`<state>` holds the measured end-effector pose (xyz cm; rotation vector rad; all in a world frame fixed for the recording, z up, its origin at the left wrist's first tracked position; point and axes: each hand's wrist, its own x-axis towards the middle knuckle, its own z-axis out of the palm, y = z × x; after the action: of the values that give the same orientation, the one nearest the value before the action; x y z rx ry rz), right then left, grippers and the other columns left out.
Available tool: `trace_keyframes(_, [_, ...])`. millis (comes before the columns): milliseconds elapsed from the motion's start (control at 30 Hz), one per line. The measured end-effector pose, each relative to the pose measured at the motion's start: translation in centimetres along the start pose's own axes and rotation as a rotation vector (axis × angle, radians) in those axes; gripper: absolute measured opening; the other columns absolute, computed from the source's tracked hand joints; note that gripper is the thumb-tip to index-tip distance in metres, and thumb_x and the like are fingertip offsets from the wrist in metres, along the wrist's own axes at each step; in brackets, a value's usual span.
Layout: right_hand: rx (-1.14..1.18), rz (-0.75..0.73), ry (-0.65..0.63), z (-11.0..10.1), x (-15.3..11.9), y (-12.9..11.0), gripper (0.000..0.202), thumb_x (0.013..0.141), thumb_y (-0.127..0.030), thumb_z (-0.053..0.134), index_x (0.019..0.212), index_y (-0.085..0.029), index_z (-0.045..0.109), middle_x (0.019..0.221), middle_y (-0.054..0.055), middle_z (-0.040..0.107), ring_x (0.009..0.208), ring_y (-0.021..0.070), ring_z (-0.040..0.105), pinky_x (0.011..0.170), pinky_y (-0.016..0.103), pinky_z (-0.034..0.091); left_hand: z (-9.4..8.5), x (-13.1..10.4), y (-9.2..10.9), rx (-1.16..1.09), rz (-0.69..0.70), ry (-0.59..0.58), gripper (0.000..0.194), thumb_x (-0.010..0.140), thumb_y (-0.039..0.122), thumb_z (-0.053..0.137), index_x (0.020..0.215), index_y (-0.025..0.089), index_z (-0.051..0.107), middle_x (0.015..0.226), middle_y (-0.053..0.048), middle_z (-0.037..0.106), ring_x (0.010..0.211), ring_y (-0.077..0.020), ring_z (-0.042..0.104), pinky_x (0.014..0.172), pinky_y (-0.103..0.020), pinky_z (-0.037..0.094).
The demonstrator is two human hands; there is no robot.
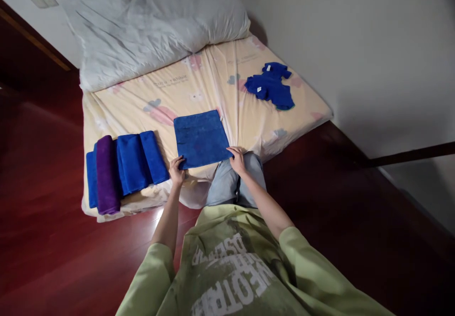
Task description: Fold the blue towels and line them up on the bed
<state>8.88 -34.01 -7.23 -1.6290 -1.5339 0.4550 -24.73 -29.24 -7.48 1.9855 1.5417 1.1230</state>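
A square blue towel (201,139) lies spread flat near the front edge of the bed. My left hand (177,170) pinches its near left corner, and my right hand (236,159) grips the near right corner. Left of it, folded blue towels (133,164) lie side by side, with a rolled purple towel (107,176) among them. Farther off to the right, crumpled blue cloths (272,86) with small white tags rest in a loose heap.
The bed (209,81) has a pale yellow sheet printed with carrots. A large white pillow or quilt (156,27) covers its far end. A white wall (355,60) stands on the right. Dark red flooring (50,240) surrounds the bed, and my knees are at its front edge.
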Motion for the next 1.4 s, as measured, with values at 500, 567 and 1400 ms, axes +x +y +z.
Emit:
trace_keyframes(500, [0.197,0.045,-0.215,-1.4,4.6,3.4,0.039,0.077,-0.005,0.054,0.096,-0.021,0.083,0.101,0.009,0.061,0.086,0.0187,0.058,0.076,0.032,0.053,0.1,1.1,-0.8,-0.045,-0.044,-0.01,0.029,0.085,0.037,0.061,0.102,0.021,0.079,0.11,-0.01,0.072,0.106,-0.0263,0.069,0.098,-0.04,0.054])
trace_keyframes(567, [0.225,0.065,-0.229,-1.2,4.9,3.7,0.032,0.08,-0.009,0.056,0.09,-0.021,0.083,0.096,0.007,0.059,0.077,0.0165,0.054,0.072,0.031,0.05,0.2,1.1,-0.8,-0.068,-0.054,0.01,0.031,0.086,0.037,0.061,0.106,0.02,0.078,0.111,-0.01,0.072,0.105,-0.0254,0.069,0.093,-0.038,0.056])
trace_keyframes(1400, [0.263,0.315,-0.062,-1.0,5.8,2.6,0.054,0.08,-0.072,0.063,0.068,-0.02,0.061,0.067,0.0,0.052,0.068,0.0159,0.048,0.066,0.028,0.04,2.0,2.9,0.3,0.129,-0.231,0.183,0.035,0.104,0.045,0.041,0.083,0.023,0.058,0.089,-0.008,0.062,0.087,-0.0219,0.061,0.084,-0.033,0.047])
